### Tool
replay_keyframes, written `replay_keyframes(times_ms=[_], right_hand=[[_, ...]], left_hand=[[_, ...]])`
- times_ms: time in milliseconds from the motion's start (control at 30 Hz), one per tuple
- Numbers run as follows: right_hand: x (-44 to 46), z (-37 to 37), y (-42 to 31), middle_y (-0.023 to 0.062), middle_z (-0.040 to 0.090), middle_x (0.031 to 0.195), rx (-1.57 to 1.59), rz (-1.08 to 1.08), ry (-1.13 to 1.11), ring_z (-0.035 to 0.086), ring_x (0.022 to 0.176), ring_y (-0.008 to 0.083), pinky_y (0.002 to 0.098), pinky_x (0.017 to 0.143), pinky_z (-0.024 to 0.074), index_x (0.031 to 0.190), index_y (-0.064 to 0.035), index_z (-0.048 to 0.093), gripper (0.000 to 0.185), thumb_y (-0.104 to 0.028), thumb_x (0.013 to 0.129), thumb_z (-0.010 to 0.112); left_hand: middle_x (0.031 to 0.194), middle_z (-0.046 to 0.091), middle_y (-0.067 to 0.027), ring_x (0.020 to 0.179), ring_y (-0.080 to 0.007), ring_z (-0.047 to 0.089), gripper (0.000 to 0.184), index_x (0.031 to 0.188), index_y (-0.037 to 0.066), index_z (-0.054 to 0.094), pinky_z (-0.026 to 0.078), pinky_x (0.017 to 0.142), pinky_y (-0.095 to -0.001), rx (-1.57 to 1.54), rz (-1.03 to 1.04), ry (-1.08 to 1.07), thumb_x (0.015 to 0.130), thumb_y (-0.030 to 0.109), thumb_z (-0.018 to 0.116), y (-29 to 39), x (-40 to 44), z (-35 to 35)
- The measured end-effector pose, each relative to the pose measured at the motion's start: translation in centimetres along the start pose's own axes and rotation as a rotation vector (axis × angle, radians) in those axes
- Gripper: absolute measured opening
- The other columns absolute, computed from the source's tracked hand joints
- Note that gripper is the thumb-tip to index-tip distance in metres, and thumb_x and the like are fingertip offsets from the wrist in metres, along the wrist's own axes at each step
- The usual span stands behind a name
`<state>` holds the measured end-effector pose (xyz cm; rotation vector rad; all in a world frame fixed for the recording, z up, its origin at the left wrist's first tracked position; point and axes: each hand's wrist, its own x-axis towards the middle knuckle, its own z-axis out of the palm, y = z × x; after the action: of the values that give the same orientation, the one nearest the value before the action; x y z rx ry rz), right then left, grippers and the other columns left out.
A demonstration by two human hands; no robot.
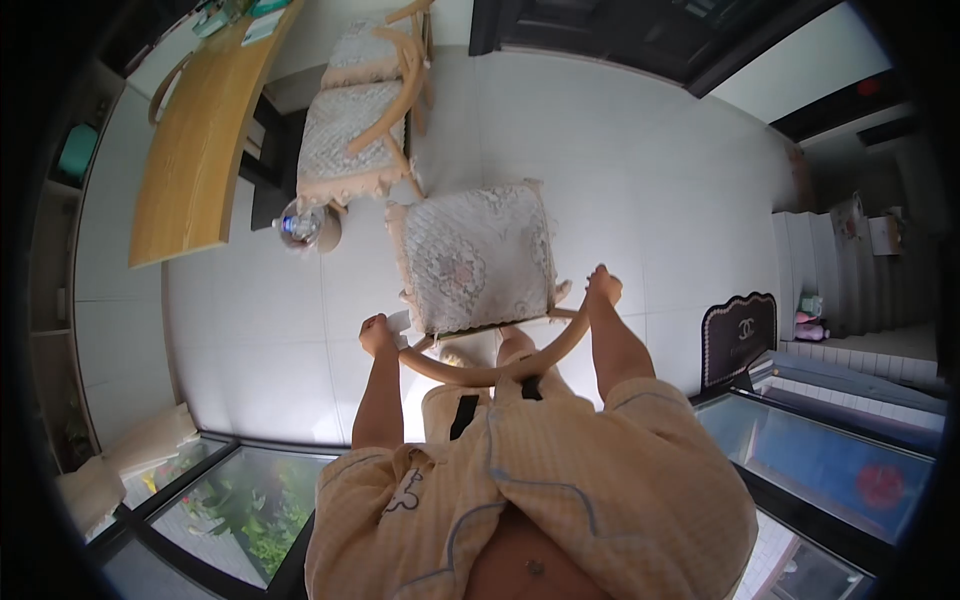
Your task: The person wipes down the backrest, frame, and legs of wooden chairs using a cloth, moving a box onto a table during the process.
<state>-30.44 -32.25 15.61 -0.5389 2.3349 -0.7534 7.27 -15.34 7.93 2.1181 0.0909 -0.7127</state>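
One cushioned chair [475, 260] is standing on the pale tiled floor [600, 215] just in front of the person, its curved wooden back toward the body. Two more cushioned chairs [352, 135] are standing beside one wooden counter [195, 150], and a single curved chair back [168, 90] is showing at the counter's other side. One waste bin [318, 230] with a bottle [294, 226] at its top is sitting near the counter's end.

The counter is carrying papers [262, 27] and green items at its far end. A dark door [610, 35] is closing off the far wall, steps [830, 270] are running along the right, and one dark scalloped board [738, 340] is standing near them. Glass panes are lying low on both sides, plants [265, 515] showing through the left one.

Two hands are reaching to the chair. The right hand [604, 287] is gripping one end of the curved rail, fingers closed. The left hand [377, 335] is curling closed at the other end, a small white thing beside it; its exact contact is hard to tell.
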Motion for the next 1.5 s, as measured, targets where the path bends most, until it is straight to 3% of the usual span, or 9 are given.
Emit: replay_keyframes(times_ms=[533, 1133, 1200, 1267, 1300, 1333, 1400, 1467, 1500], right_hand=[[14.4, 1.2, -6.0, 0.0125, 0.061, 0.062, 0.131, 0.117, 0.117, 0.058, 0.050, 0.0207, 0.0315, 0.049, 0.0488, 0.067, 0.0029, 0.062, 0.030, -0.025, 0.067, 0.052], [20.7, 3.4, -6.0, 0.0122, 0.061, 0.064, 0.198, 0.106, 0.119, 0.058, 0.049, 0.0203, 0.0307, 0.047, 0.0501, 0.071, 0.0034, 0.062, 0.032, -0.027, 0.067, 0.054], [20.9, 3.6, -6.0, 0.0132, 0.062, 0.071, 0.157, 0.103, 0.042, 0.061, 0.062, 0.0247, 0.0356, 0.057, 0.0510, 0.086, 0.0036, 0.059, 0.036, -0.027, 0.069, 0.054], [20.7, 4.3, -6.3, 0.0153, 0.061, 0.087, -0.477, -0.176, 0.259, 0.057, 0.086, 0.0294, 0.0405, 0.075, 0.0463, 0.103, 0.0013, 0.051, 0.044, -0.026, 0.070, 0.056], [18.7, 4.7, -7.4, 0.0163, 0.055, 0.102, -0.633, -0.389, 0.308, 0.047, 0.101, 0.0325, 0.0424, 0.087, 0.0384, 0.113, -0.0018, 0.042, 0.050, -0.020, 0.070, 0.059], [17.7, 5.9, -8.1, 0.0163, 0.055, 0.102, -0.640, -0.413, 0.296, 0.047, 0.101, 0.0325, 0.0424, 0.087, 0.0384, 0.113, -0.0018, 0.042, 0.050, -0.020, 0.070, 0.059], [15.3, 8.7, -9.8, 0.0158, 0.051, 0.106, -0.482, -0.914, 0.092, 0.045, 0.103, 0.0311, 0.0410, 0.087, 0.0376, 0.109, -0.0034, 0.047, 0.041, -0.012, 0.070, 0.058], [11.8, 13.4, -10.4, 0.0120, 0.056, 0.100, -0.305, -1.175, -0.318, 0.051, 0.095, 0.0249, 0.0356, 0.082, 0.0408, 0.105, -0.0052, 0.050, 0.033, -0.005, 0.072, 0.054], [9.0, 15.7, -11.2, 0.0094, 0.058, 0.095, -0.222, -1.102, -0.638, 0.053, 0.090, 0.0210, 0.0325, 0.079, 0.0416, 0.104, -0.0061, 0.051, 0.031, -0.007, 0.074, 0.055]], left_hand=[[0.075, 0.064, -0.0111, 0.072, -0.0254, 0.061, 0.024, 0.079, 0.008, 0.066, 0.048, 0.068, -0.0341, 0.183, 0.141, -0.048, 0.061, 0.021, 0.059, 9.9, -1.0, 18.7], [0.082, 0.064, -0.0115, 0.080, -0.0259, 0.061, 0.036, 0.091, 0.007, 0.062, 0.047, 0.072, -0.0344, 0.283, 0.181, -0.225, 0.071, 0.037, 0.059, 12.2, 0.7, 24.0], [0.084, 0.064, -0.0124, 0.082, -0.0281, 0.061, 0.041, 0.093, 0.007, 0.061, 0.046, 0.074, -0.0359, 0.297, 0.207, -0.271, 0.075, 0.043, 0.056, 11.9, 1.0, 23.5], [0.084, 0.063, -0.0144, 0.085, -0.0300, 0.060, 0.049, 0.090, 0.004, 0.062, 0.045, 0.076, -0.0373, 0.389, 0.284, -0.261, 0.079, 0.050, 0.048, 11.8, 1.4, 22.7], [0.083, 0.063, -0.0157, 0.085, -0.0310, 0.059, 0.051, 0.088, 0.003, 0.063, 0.045, 0.076, -0.0381, 0.461, 0.280, -0.292, 0.081, 0.051, 0.045, 12.4, 1.4, 21.6], [0.083, 0.063, -0.0169, 0.086, -0.0319, 0.059, 0.054, 0.086, 0.002, 0.063, 0.045, 0.076, -0.0389, 0.530, 0.275, -0.323, 0.082, 0.052, 0.042, 13.0, 1.5, 20.7], [0.078, 0.062, -0.0190, 0.082, -0.0319, 0.059, 0.059, 0.081, 0.001, 0.064, 0.045, 0.074, -0.0390, 0.526, 0.226, -0.290, 0.084, 0.053, 0.037, 13.5, 1.8, 18.1], [0.081, 0.062, -0.0167, 0.078, -0.0291, 0.060, 0.059, 0.087, -0.001, 0.062, 0.046, 0.072, -0.0385, 0.336, 0.045, -0.330, 0.084, 0.053, 0.040, 13.5, 2.3, 15.5], [0.081, 0.062, -0.0167, 0.078, -0.0291, 0.060, 0.059, 0.087, -0.001, 0.062, 0.046, 0.072, -0.0385, 0.312, 0.038, -0.307, 0.084, 0.053, 0.040, 13.2, 2.7, 14.3]])
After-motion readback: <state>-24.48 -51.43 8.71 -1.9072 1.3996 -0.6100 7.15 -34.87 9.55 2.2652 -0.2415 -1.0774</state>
